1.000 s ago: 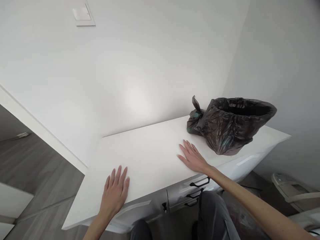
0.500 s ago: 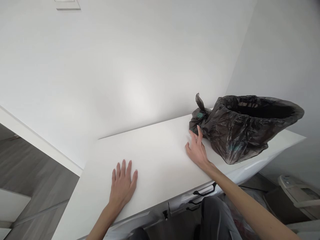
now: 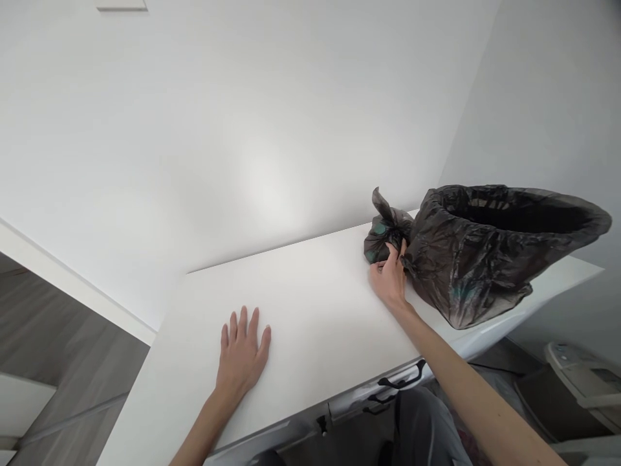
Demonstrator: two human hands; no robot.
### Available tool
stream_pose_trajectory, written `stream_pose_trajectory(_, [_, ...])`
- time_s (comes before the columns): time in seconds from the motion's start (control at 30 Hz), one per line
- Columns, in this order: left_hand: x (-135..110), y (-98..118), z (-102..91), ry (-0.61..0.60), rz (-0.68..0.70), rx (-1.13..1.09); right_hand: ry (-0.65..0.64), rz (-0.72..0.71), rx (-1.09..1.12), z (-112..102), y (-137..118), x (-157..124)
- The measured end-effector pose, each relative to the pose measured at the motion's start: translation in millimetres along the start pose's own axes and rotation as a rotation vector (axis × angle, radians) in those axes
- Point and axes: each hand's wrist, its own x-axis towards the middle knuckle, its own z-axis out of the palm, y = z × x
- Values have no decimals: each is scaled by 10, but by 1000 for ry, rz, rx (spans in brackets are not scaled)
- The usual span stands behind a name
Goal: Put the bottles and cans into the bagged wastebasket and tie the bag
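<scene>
A small knotted bag [image 3: 382, 234], dark, crinkled and green-patched, is touched at the curled fingertips of the right hand [image 3: 391, 283]; whether pinched cannot be told; the left hand's [image 3: 241, 359] fingers are spread.

One left hand [image 3: 241, 355], one right hand [image 3: 389, 280], one knotted bag [image 3: 376, 243], one open bag [image 3: 480, 265] (bags: two), one cabinet [image 3: 305, 330].

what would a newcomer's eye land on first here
The big, gaping black bag at the right end of the white counter. Just left of it sits a small tied bag, with the right hand at its near side. The left hand lies spread flat farther left.
</scene>
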Motion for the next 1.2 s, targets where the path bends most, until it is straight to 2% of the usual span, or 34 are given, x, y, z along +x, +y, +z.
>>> stream_pose_trajectory(0.07, [4, 12, -14, -6, -5, 5, 2, -6, 18, 28, 41, 8])
stream_pose_trajectory(0.3, [-15, 54, -105, -12, 15, 7, 15, -175, 98, 104, 84, -2])
stream_pose_trajectory(0.57, [-38, 81, -154, -5, 0, -23, -35, -190, 174, 40, 38, -113])
stream_pose_trajectory(0.67, [-66, 93, -213, -8, 0, -28, -109, -266, 223, -9, -56, -233])
stream_pose_trajectory(0.8, [-113, 92, -229, -9, -1, -49, -290, -486, 245, -91, -210, -494])
stream_pose_trajectory(0.93, [-134, 71, -160, 31, 6, -99, -438, -661, 170, -181, -347, -821])
stream_pose_trajectory(1.0, [-139, 62, -135, 47, -11, -154, -467, -740, 128, -228, -409, -978])
stream_pose_trajectory(1.1, [-165, 59, -168, 129, -36, -302, -423, -824, 82, -300, -492, -1162])
stream_pose_trajectory(1.2, [-215, 106, -324, 319, 15, -440, -350, -844, 75, -355, -552, -1275])
